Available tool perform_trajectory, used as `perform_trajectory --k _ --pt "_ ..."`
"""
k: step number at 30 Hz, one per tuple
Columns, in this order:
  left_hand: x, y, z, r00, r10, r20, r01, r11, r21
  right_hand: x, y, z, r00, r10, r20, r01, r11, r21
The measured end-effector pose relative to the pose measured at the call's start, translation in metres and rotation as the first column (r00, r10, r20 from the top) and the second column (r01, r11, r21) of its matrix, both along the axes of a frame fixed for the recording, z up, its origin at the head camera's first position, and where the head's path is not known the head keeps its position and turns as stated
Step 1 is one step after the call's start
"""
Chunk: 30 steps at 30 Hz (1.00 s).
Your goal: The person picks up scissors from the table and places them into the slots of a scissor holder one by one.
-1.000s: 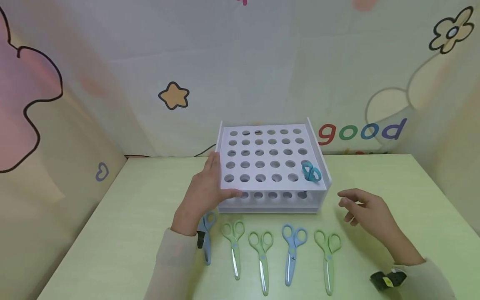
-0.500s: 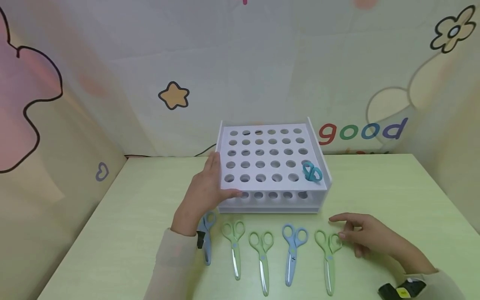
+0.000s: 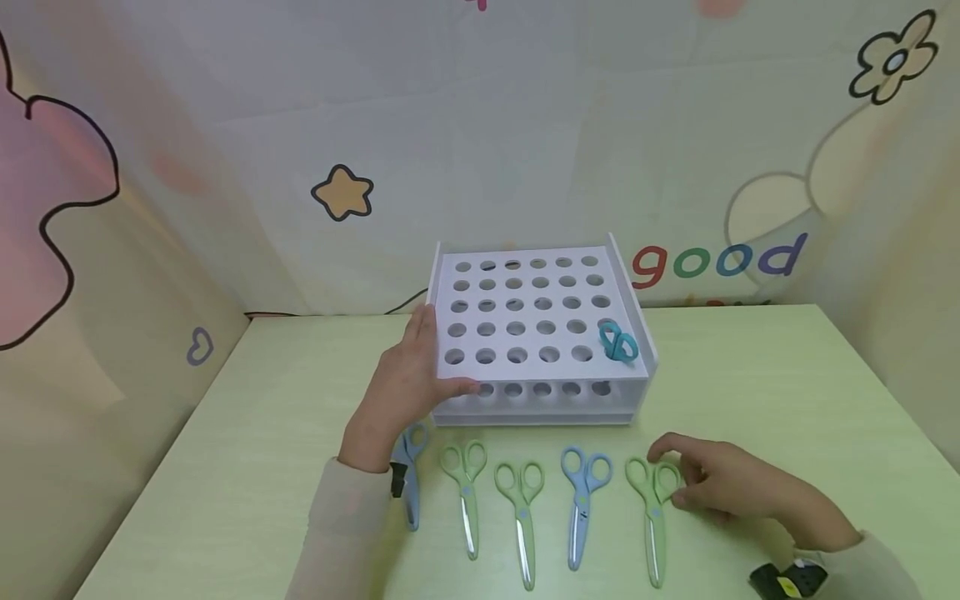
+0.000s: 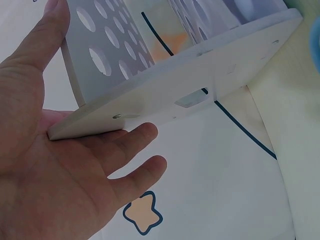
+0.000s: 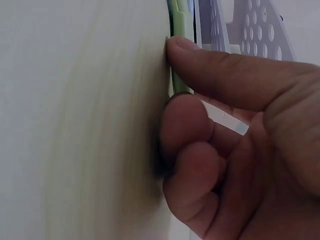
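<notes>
My left hand (image 3: 401, 371) holds the front left corner of the white rack (image 3: 495, 373), thumb over the front edge. In the left wrist view its fingers (image 4: 135, 145) lie along the outside of the side panel. Teal scissors (image 3: 619, 343) stand in a hole at the rack's front right, handles up. My right hand (image 3: 731, 475) is at the handle of the rightmost green scissors (image 3: 656, 533), index finger and thumb at either side of one ring. These scissors lie flat on the table. In the right wrist view the thumb overlaps the green handle (image 5: 182, 25) and the other fingers are curled.
Left of these lie blue scissors (image 3: 580, 517), two green scissors (image 3: 524, 525) (image 3: 468, 508) and another blue pair (image 3: 411, 492) partly behind my left wrist. The pale table (image 3: 300, 400) ends at a printed backdrop (image 3: 480, 167), with a dark cord (image 3: 408, 300) behind the rack.
My right hand has come down and left from beside the rack to the rightmost green scissors' handle. The left hand stays on the rack.
</notes>
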<state>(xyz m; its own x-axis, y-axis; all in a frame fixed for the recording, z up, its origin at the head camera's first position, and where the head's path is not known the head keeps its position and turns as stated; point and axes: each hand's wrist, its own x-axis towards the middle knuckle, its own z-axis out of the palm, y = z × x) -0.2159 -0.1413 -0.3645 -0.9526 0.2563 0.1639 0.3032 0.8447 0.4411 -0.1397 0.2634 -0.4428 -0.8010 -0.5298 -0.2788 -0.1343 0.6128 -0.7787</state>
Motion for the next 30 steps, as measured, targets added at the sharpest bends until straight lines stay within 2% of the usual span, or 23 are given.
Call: perform_trajectory --k 3,13,24,30 --pt "0.0 -0.001 0.001 1.0 0.004 -0.001 -0.004 1.0 -0.004 -0.001 -0.001 0.001 0.999 0.023 -0.032 -0.022 1.0 0.009" --pt "-0.001 -0.001 0.0 1.0 -0.008 -0.009 0.008 1.0 0.008 -0.001 0.004 0.002 0.999 0.022 -0.037 -0.022 1.0 0.0" --pt "-0.001 0.0 0.0 1.0 -0.006 -0.001 0.006 1.0 -0.007 0.001 0.014 0.006 0.998 -0.001 0.069 0.004 0.999 -0.037" --pt "-0.001 0.0 -0.001 1.0 -0.008 -0.01 0.008 1.0 -0.002 0.003 0.011 0.008 0.997 -0.02 0.077 0.021 1.0 -0.015"
